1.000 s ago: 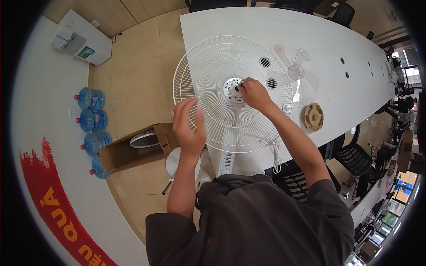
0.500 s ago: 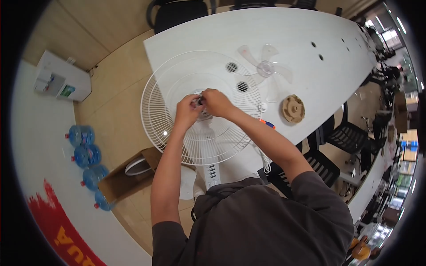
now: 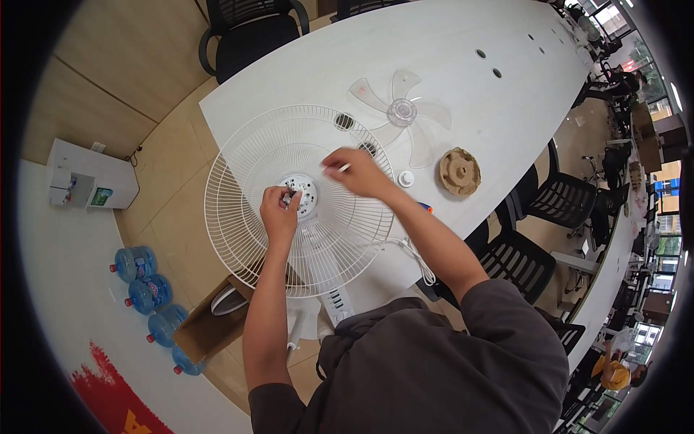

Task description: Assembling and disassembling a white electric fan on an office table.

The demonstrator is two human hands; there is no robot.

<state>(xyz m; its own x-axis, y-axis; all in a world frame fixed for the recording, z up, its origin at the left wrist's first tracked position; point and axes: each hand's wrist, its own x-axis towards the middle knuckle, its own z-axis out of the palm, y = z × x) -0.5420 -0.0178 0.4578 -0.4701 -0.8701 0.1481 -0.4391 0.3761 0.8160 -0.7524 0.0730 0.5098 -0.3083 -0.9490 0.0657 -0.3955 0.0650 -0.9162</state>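
A white wire fan grille [image 3: 235,249], round and wide, sits on the white fan body [image 3: 338,307], its centre facing up. At its white perforated hub [image 3: 307,194] my left hand [image 3: 278,212] is closed, thumb and fingers pinched around a small part that I cannot make out. Raised to the right of the hub, my right hand [image 3: 356,173] is slightly blurred; a small white piece [image 3: 344,168] shows at its pinched fingers. Beyond the grille, a clear fan blade [image 3: 402,112] lies on the table. Near my right forearm rests a small white round cap [image 3: 405,178].
A brown moulded pulp piece [image 3: 459,172] lies on the white table [image 3: 289,79]. By the right forearm are a white cord [image 3: 416,260] and an orange-and-blue handle end [image 3: 426,207]. An open cardboard box [image 3: 210,329] and blue water bottles [image 3: 150,293] stand left; black chairs [image 3: 517,257] right.
My right hand has left the hub and moved right, with a small white piece at its fingers. My left hand stays at the hub. The whole view has shifted a little.
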